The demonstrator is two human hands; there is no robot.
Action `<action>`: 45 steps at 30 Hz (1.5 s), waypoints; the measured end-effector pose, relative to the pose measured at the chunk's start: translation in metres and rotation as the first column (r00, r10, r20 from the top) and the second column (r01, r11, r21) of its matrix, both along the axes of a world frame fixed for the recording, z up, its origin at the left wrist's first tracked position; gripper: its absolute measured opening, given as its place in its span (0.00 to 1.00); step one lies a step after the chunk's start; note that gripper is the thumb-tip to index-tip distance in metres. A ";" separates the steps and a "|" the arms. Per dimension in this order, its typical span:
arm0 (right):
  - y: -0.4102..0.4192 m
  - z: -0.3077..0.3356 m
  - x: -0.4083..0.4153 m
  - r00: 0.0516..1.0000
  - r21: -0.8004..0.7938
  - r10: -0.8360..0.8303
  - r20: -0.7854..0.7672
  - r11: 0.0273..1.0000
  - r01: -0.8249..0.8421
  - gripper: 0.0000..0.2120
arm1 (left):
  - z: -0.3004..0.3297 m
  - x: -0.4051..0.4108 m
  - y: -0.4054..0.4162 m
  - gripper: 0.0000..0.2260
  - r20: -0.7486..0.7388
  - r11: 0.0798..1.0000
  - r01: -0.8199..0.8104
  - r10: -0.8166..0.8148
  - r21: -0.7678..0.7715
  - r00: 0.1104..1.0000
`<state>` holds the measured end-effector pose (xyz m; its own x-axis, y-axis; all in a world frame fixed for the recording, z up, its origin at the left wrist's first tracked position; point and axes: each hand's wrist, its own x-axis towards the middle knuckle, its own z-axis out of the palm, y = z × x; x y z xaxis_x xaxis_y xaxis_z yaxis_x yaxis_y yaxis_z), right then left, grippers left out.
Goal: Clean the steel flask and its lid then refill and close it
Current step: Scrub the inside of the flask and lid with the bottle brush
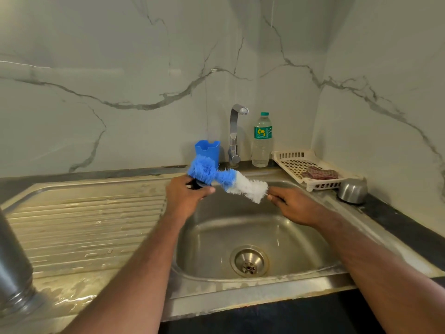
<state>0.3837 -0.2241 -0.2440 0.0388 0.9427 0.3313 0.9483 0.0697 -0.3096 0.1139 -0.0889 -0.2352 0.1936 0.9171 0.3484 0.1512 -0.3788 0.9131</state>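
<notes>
Left hand (186, 196) curled in a grip, right hand (292, 206) pinching, both arms outstretched.

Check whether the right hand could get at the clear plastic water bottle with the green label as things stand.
Probably not right away: the right hand is pinching the handle of the blue and white bottle brush. The path itself looks open; the clear plastic water bottle with the green label stands unobstructed behind the steel sink, beside the chrome tap.

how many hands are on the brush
2. The left hand holds a dark lid against the blue and white bristle bottle brush; the right hand grips its handle end.
</notes>
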 end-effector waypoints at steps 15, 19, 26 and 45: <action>-0.006 0.003 0.014 0.998 0.023 -0.020 -0.052 1.000 0.021 0.08 | 0.000 -0.006 0.007 0.30 0.208 0.978 0.066 -0.024 -0.198 0.978; -0.007 0.004 0.016 0.998 0.039 -0.053 -0.038 0.998 0.054 0.08 | 0.004 -0.006 0.001 0.22 0.334 0.958 0.162 -0.076 -0.237 0.939; -0.005 0.007 0.002 0.998 0.082 -0.052 -0.021 0.995 0.053 0.08 | 0.000 0.003 0.004 0.15 0.318 0.963 0.177 -0.107 -0.202 0.942; -0.005 0.006 0.002 0.999 0.072 -0.033 -0.014 0.997 0.034 0.07 | 0.000 -0.001 0.011 0.14 0.472 0.923 0.292 -0.147 -0.250 0.869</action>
<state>0.3856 -0.2295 -0.2380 0.0743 0.9146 0.3975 0.9465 0.0608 -0.3169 0.1128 -0.0777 -0.2354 0.2968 0.9420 0.1567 -0.3432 -0.0479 0.9380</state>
